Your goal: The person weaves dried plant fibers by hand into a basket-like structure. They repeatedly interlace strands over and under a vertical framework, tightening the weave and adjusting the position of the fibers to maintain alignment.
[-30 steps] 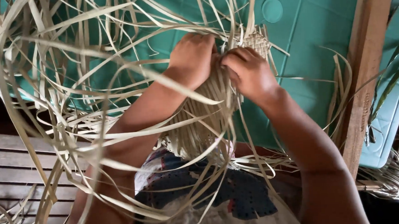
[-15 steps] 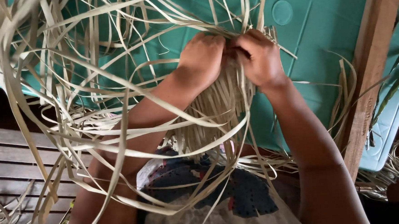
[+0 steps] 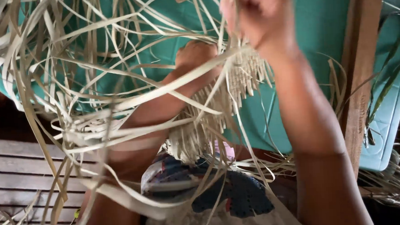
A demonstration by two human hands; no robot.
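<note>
While my left hand (image 3: 196, 58) clamps the flat, stiff woven strips (image 3: 217, 102), my right hand (image 3: 254, 14), at one o'clock, pinches a pale ribbon-like strand (image 3: 175, 84)

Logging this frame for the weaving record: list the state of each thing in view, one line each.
left hand: closed, pressed on the woven piece.
right hand: raised, blurred, fist pinching pale strips.
woven piece: partly woven, loose ends sticking out.
loose strips: unwoven, tangled, curling.
teal sheet: lying flat beneath the work.
wooden post: upright, slightly tilted in view.
</note>
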